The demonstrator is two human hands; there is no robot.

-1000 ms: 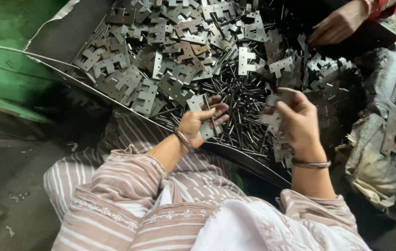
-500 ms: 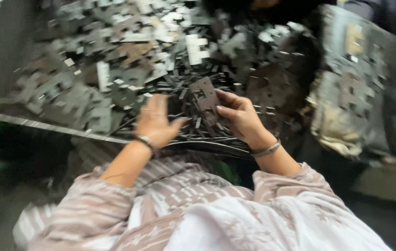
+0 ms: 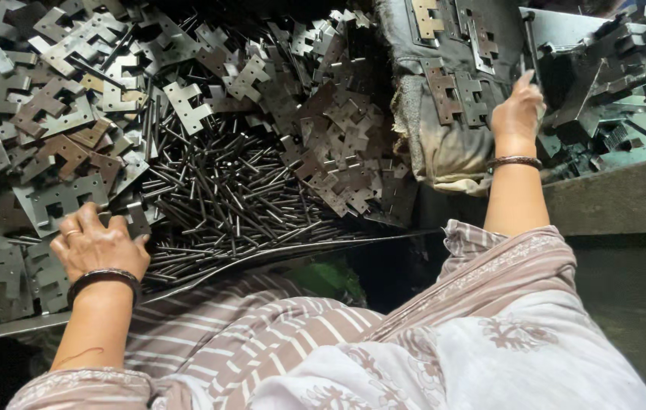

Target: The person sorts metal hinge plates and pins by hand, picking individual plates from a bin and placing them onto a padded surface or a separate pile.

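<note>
My left hand (image 3: 99,244) lies palm down, fingers apart, on flat grey notched metal plates (image 3: 57,201) at the near left of a big pile. A heap of thin dark metal pins (image 3: 232,190) lies just right of it. My right hand (image 3: 516,114) reaches far right, its back to the camera and fingers pointing up, beside a dirty cloth (image 3: 444,156) with a few brown notched plates (image 3: 452,91) on it. What its fingers hold is hidden. Both wrists wear bangles.
The plates and pins fill a shallow metal tray with a thin near rim (image 3: 285,253). A grey metal machine (image 3: 619,76) with blocks and rods stands at the far right, above a concrete ledge (image 3: 627,197). My striped clothing covers the bottom of the view.
Both hands were together over the pins holding a plate. Now they are apart: the left went down to the plates on the left, the right swung to the cloth and machine. The view shifted right.
</note>
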